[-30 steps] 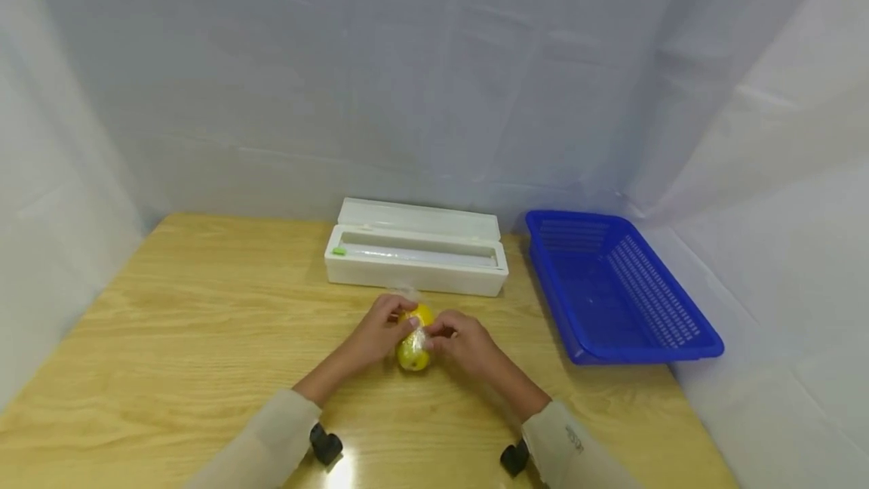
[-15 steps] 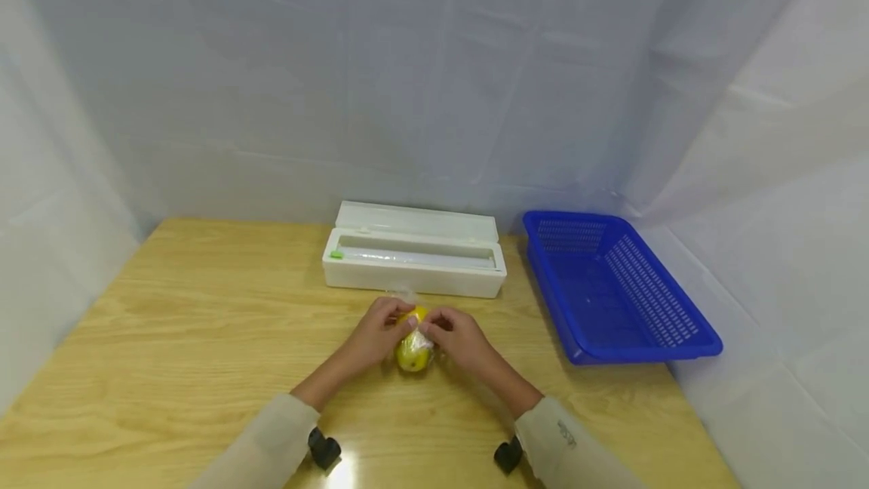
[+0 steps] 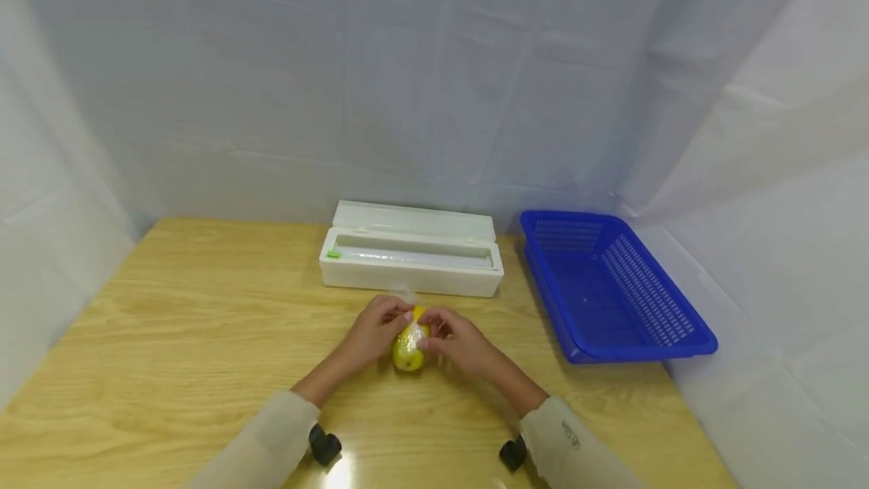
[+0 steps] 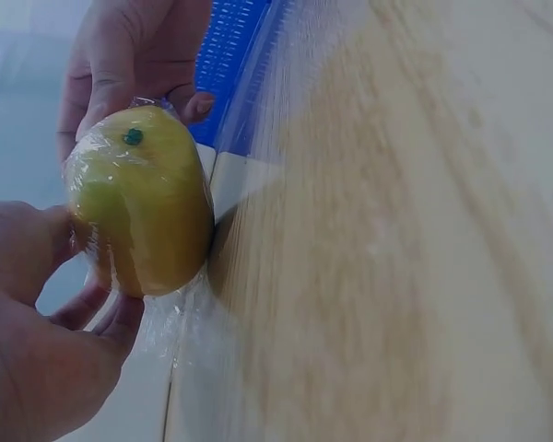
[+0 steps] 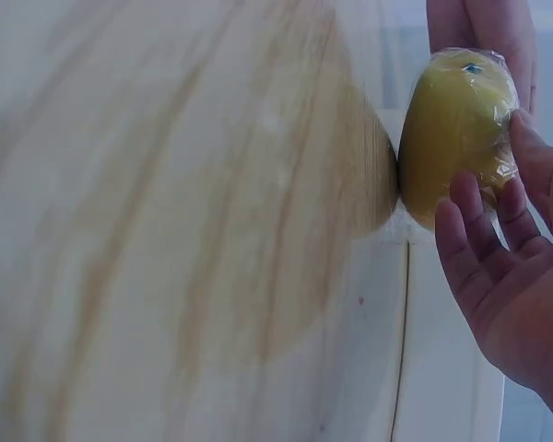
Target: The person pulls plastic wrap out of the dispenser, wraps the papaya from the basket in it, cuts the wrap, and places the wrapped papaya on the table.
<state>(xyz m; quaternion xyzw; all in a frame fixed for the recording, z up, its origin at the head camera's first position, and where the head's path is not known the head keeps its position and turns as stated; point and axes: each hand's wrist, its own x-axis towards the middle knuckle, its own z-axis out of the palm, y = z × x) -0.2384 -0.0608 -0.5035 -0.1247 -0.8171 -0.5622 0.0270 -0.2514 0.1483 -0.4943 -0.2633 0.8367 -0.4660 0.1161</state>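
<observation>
A yellow, egg-shaped fruit with a small green stem spot lies on the wooden table, wrapped in shiny clear cling film. My left hand holds it from the left, thumb on the near face and fingertips at the lower side in the left wrist view. On the other side, my right hand has its thumb and curled fingers against the wrapped surface. In the right wrist view the right thumb presses the film while the fingertips reach round the fruit. Wrinkled film bunches at the far end, partly hidden by the hands.
Just behind the hands stands a white cling film box, lid raised, with a film roll and a green slider inside. A blue plastic basket sits at the right. White sheeting hangs round the table.
My right thumb and fingers have shifted over the film, closing toward the left hand and then spreading apart down the fruit's right side. The left hand keeps its hold on the fruit.
</observation>
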